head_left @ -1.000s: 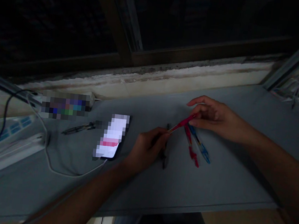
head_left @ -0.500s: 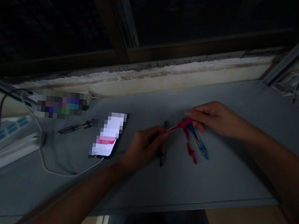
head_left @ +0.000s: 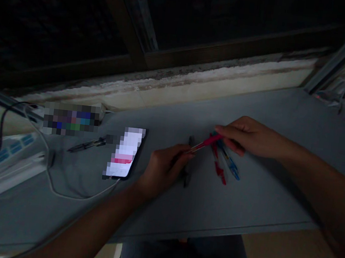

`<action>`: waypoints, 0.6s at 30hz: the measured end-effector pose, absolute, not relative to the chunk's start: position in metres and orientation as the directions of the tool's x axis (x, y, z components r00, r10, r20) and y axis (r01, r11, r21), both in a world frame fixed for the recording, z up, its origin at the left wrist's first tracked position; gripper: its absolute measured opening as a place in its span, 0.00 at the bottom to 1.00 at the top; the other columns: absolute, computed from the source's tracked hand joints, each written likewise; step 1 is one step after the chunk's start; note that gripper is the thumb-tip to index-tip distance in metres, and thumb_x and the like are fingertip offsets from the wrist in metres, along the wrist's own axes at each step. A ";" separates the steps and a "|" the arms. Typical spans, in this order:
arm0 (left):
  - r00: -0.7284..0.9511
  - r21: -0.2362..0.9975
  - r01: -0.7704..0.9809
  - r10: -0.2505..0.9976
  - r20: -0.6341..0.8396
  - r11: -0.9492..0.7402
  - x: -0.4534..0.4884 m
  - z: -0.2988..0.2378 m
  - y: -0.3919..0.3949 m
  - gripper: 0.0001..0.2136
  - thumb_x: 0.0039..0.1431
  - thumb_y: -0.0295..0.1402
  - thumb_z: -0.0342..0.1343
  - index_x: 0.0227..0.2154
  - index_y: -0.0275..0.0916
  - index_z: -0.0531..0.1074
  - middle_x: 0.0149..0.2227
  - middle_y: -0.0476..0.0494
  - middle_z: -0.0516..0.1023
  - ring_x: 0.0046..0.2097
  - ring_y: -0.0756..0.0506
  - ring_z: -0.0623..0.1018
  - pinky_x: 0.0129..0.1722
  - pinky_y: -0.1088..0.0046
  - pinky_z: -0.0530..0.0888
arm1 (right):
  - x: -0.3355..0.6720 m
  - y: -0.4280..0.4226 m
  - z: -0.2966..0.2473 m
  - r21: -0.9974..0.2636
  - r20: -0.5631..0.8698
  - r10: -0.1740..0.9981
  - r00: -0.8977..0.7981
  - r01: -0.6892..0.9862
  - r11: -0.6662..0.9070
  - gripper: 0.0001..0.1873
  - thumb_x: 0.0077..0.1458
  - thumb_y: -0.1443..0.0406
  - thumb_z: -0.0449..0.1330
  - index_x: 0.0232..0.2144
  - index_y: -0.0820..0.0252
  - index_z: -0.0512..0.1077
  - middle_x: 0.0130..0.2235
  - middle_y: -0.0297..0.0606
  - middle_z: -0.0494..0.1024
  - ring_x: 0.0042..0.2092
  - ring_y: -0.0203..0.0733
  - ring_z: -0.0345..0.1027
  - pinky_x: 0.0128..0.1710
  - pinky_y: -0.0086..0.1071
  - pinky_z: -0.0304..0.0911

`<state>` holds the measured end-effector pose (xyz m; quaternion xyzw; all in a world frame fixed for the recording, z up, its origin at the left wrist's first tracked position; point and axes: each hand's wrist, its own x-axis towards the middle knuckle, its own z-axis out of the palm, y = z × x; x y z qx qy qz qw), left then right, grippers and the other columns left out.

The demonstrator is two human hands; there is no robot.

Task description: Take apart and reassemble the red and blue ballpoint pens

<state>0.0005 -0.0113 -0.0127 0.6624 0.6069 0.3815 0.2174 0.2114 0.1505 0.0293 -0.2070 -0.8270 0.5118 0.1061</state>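
The red pen (head_left: pixel 205 144) spans the gap between both hands, held just above the grey table (head_left: pixel 260 200); it looks light and stiff, a thin plastic body that could slip or roll, so the thicker barrel seems the surest place to hold. The right hand (head_left: pixel 250 137) pinches that red barrel in a narrow grip; the left hand (head_left: pixel 164 171) is curled, its fingertips (head_left: pixel 188 150) closed on the pale, thin end, which looks the more fragile part. Below lie a dark pen (head_left: pixel 186 179), a second red pen (head_left: pixel 220 171) and a blue pen (head_left: pixel 230 164) — all close together; farther left are a phone (head_left: pixel 126 153) and a black pen (head_left: pixel 87 144).
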 end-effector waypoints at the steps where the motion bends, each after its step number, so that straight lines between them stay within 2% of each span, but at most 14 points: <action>1: -0.023 0.721 0.666 0.961 0.274 -0.190 0.001 -0.012 -0.012 0.13 0.71 0.37 0.53 0.47 0.35 0.78 0.35 0.42 0.82 0.33 0.48 0.78 0.33 0.72 0.73 | 0.210 0.151 0.028 -0.895 -0.055 0.451 -0.891 0.244 0.373 0.38 0.66 0.42 0.52 0.11 0.58 0.64 0.12 0.31 0.61 0.16 0.30 0.51 0.22 0.32 0.48; 3: -0.025 0.697 0.687 0.951 0.308 -0.207 0.002 -0.012 -0.014 0.13 0.70 0.37 0.54 0.48 0.35 0.79 0.37 0.40 0.83 0.35 0.47 0.80 0.34 0.71 0.74 | 0.209 0.153 0.026 -0.902 -0.071 0.451 -0.890 0.249 0.351 0.38 0.66 0.42 0.52 0.11 0.58 0.63 0.12 0.31 0.60 0.16 0.30 0.51 0.22 0.32 0.49; 5: -0.041 0.723 0.664 0.957 0.288 -0.189 0.004 -0.011 -0.014 0.14 0.71 0.38 0.54 0.47 0.35 0.79 0.33 0.43 0.82 0.32 0.48 0.78 0.31 0.73 0.73 | 0.208 0.156 0.024 -0.905 -0.047 0.476 -0.878 0.239 0.352 0.34 0.64 0.43 0.57 0.14 0.58 0.66 0.14 0.31 0.64 0.18 0.31 0.54 0.23 0.32 0.50; 8: -0.106 0.825 0.556 0.976 0.192 -0.102 0.008 -0.009 -0.014 0.16 0.72 0.41 0.51 0.43 0.34 0.79 0.22 0.51 0.71 0.23 0.52 0.69 0.22 0.75 0.65 | 0.208 0.158 0.022 -0.909 0.056 0.521 -0.852 0.172 0.379 0.24 0.59 0.46 0.64 0.23 0.58 0.72 0.20 0.30 0.69 0.22 0.33 0.59 0.24 0.30 0.53; 12: -0.128 0.905 0.426 0.988 0.085 -0.022 0.012 -0.007 -0.014 0.19 0.73 0.43 0.49 0.40 0.34 0.79 0.20 0.54 0.63 0.21 0.53 0.63 0.19 0.77 0.59 | 0.209 0.156 0.025 -0.872 0.129 0.480 -0.868 0.131 0.472 0.21 0.62 0.48 0.61 0.27 0.58 0.72 0.22 0.28 0.65 0.25 0.33 0.56 0.25 0.29 0.51; 15: -0.142 0.855 0.516 0.979 0.145 -0.052 0.013 -0.007 -0.016 0.18 0.72 0.42 0.50 0.40 0.34 0.80 0.21 0.51 0.68 0.23 0.52 0.66 0.21 0.76 0.62 | 0.209 0.151 0.029 -0.816 0.135 0.456 -0.880 0.163 0.554 0.24 0.64 0.47 0.58 0.25 0.58 0.70 0.23 0.28 0.60 0.26 0.33 0.53 0.26 0.29 0.50; 18: -0.110 0.738 0.662 0.956 0.273 -0.135 0.012 -0.008 -0.019 0.15 0.72 0.39 0.52 0.41 0.34 0.81 0.26 0.47 0.76 0.27 0.50 0.73 0.26 0.75 0.68 | 0.208 0.147 0.031 -0.831 0.079 0.460 -0.884 0.197 0.520 0.29 0.62 0.43 0.57 0.22 0.58 0.65 0.22 0.29 0.57 0.26 0.33 0.52 0.27 0.30 0.50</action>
